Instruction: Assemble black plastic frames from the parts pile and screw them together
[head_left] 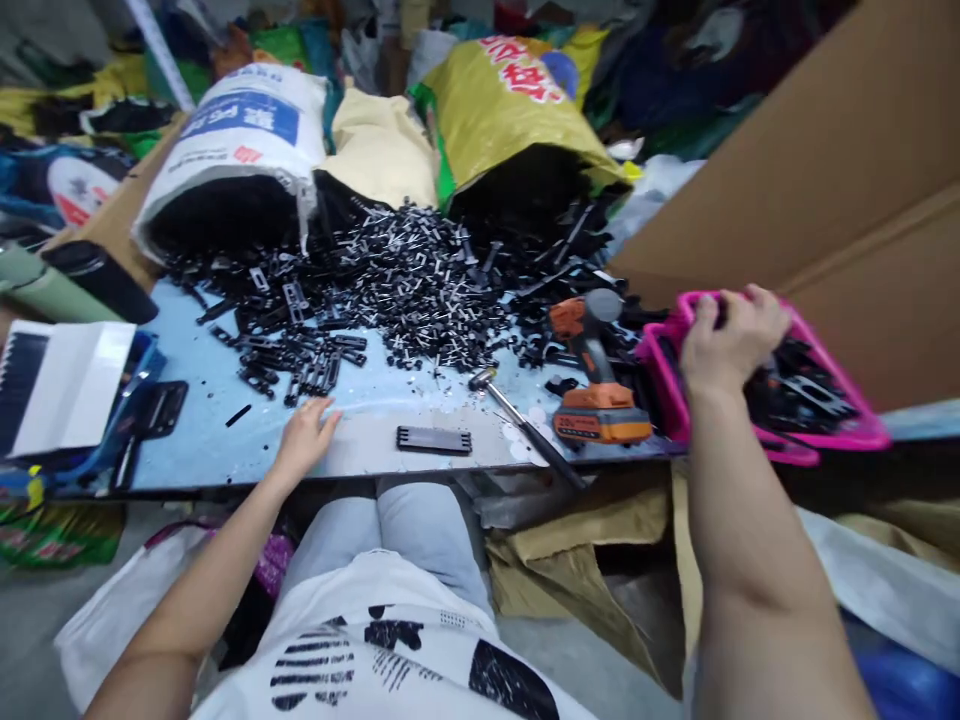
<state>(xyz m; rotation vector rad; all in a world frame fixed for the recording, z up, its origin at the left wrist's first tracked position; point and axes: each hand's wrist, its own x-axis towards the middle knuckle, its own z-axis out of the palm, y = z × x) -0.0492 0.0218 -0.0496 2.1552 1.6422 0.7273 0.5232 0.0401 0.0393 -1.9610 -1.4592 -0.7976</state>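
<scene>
In the head view, your right hand [733, 335] is at the right of the frame, laid over the near-left part of a pink basket [862, 437]. Its fingers curve down over the rim, and some of the tips are hidden, so you cannot tell whether they grip anything. Black parts [810, 390] lie inside the basket, just right of that hand

Your left hand [306, 440] rests low on the table [199, 420], left of centre, with the thumb a little apart from the fingers and nothing seen between them. Right above its fingertips sits a loose group of black clips [307, 365] — the nearest things to it

A short black strip [433, 440] lies flat by the front edge of the table, at the middle of the frame, between your two hands and well apart from both. Right of it a hammer [529, 428] lies slantwise, its head up and left, its handle end reaching past the edge. Next comes an orange and grey power drill [600, 400], upright on its battery, between the hammer and the basket

Above the middle spreads a heap of small metal pieces [412, 280]. Behind it, along the top, you have a white sack [232, 130], a beige sack [386, 145] and a yellow sack [510, 110] — the white and yellow ones with their mouths towards you
</scene>
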